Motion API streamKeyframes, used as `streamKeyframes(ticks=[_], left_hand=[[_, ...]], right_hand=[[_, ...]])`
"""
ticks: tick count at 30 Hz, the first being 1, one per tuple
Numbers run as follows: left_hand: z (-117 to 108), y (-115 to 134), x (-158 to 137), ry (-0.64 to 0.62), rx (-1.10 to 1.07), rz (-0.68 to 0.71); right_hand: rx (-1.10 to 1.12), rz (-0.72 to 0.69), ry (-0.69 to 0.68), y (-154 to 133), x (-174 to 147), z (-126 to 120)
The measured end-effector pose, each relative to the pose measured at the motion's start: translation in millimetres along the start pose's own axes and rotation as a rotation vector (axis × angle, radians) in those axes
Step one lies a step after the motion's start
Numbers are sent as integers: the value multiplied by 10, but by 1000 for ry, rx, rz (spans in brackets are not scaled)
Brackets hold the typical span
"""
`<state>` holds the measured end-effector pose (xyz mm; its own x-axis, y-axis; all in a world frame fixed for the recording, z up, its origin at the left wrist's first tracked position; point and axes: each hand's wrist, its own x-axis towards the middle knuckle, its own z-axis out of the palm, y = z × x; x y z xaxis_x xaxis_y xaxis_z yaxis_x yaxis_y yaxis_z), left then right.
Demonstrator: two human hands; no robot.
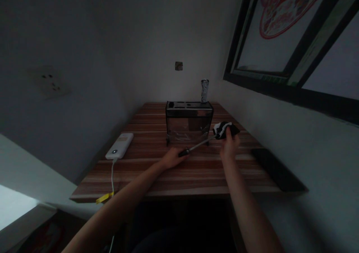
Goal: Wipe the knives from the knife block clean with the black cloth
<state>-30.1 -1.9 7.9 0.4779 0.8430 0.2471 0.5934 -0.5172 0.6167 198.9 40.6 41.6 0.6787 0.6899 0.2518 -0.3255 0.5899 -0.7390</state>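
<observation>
My left hand [173,158] is closed round the dark handle of a long, thin metal tool [199,145]; whether it is a knife or a sharpening rod I cannot tell. The shaft slants up to the right, above the table. At its far end, my right hand [230,142] grips a crumpled black-and-white cloth [220,129], which hides the tip. Just behind the tool stands a black-framed holder [189,113] with slots in its top and a see-through front. A silvery, crinkled cylinder [204,90] rises at the holder's right end.
A white power bank [120,145] with a white cable lies at the left of the wood-striped table [146,141]. Near the right edge is a flat black object [277,169]. Walls close in at left, back and right, with a framed window [269,55] at upper right.
</observation>
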Motion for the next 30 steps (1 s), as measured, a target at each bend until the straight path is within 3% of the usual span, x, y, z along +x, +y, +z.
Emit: streamKeyframes(ticks=[9, 22, 30], left_hand=[[-1, -18, 5, -4, -2, -10], [2, -23, 22, 92, -29, 37], [0, -55, 26, 59, -61, 22]], right_hand=[[-28, 88, -70, 86, -77, 25], [-257, 242, -539, 211, -426, 96], [-334, 309, -759, 297, -589, 91]])
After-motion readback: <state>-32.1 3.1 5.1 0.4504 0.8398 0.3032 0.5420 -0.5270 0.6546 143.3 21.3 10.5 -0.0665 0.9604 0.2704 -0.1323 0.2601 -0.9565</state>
